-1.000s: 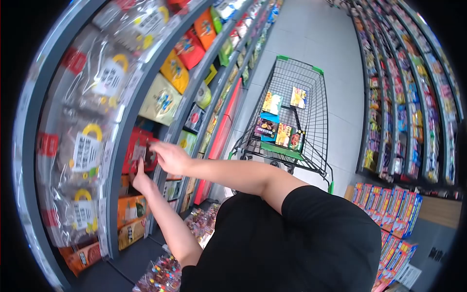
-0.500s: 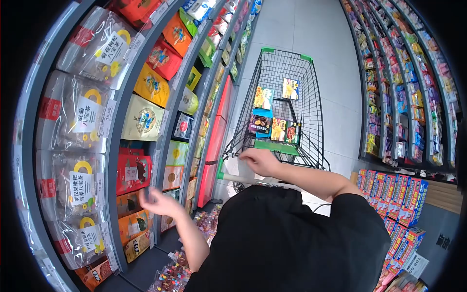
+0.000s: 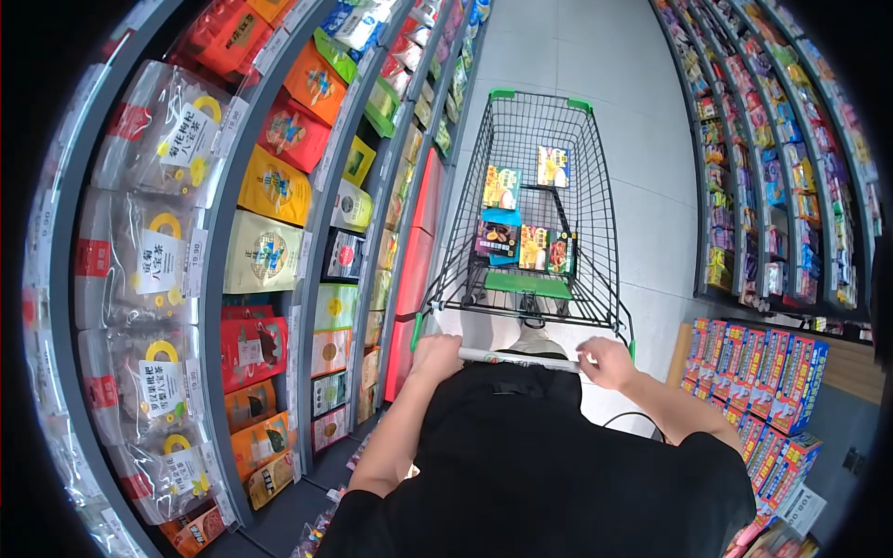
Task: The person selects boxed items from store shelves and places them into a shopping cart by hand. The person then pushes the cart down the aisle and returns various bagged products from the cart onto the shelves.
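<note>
A black wire shopping cart [image 3: 609,242] with green corner pieces stands in front of me. Its pale handle [image 3: 516,358] runs across close to my body. My left hand [image 3: 437,357] is wrapped round the left part of this handle. At the other end, my right hand [image 3: 605,362] has its fingers curled on the handle, with the fingertips partly hidden. Inside the cart lie several colourful food boxes, among them a yellow-and-white box [image 3: 553,167], a green-and-yellow box [image 3: 501,188] and a dark box [image 3: 499,239].
Shelves on the left hold clear tea bags [image 3: 153,270] and bright pouches [image 3: 270,251]. Packed snack shelves [image 3: 777,186] line the right side. Stacked blue-and-red boxes [image 3: 758,372] stand close on my right. Grey tiled floor [image 3: 595,46] runs ahead of the cart.
My left hand has moved from beside the left shelf pouches onto the cart handle. My right hand has shifted right, from the handle's left side to its right end.
</note>
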### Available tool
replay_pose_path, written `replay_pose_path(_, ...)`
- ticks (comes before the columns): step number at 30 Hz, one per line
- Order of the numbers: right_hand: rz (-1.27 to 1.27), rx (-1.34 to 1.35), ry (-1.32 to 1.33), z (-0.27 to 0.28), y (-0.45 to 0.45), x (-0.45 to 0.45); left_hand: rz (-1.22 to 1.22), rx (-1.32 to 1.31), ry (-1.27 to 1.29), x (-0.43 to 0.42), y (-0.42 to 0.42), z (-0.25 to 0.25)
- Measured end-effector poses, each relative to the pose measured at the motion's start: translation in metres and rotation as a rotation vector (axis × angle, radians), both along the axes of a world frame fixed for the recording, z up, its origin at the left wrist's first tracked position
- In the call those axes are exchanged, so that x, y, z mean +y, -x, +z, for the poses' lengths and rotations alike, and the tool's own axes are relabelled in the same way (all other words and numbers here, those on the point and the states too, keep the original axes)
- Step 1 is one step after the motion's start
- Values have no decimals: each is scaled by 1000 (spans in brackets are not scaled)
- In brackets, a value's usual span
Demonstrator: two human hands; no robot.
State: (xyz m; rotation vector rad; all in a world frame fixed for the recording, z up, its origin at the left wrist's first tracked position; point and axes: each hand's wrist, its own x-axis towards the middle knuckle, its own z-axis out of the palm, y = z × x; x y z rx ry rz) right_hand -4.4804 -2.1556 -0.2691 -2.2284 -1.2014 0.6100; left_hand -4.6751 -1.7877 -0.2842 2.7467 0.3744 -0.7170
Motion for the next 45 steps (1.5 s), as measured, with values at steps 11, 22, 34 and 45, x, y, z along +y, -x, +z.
replay_pose_path(11, 32, -24, 452, -17, 10, -18, -22, -10, 12, 0, -4, 2)
replay_pose_path(22, 86, 13, 472, -9, -14, -21, 65, -89, -27, -15, -12, -6)
replay_pose_path(34, 189, -31, 606, -20, -32, -68, 157, -143, -98, -75, -11, -8)
replay_pose_path(45, 139, -297, 525, -39, 61, -126, 166, -93, -69, -134, 78, -19)
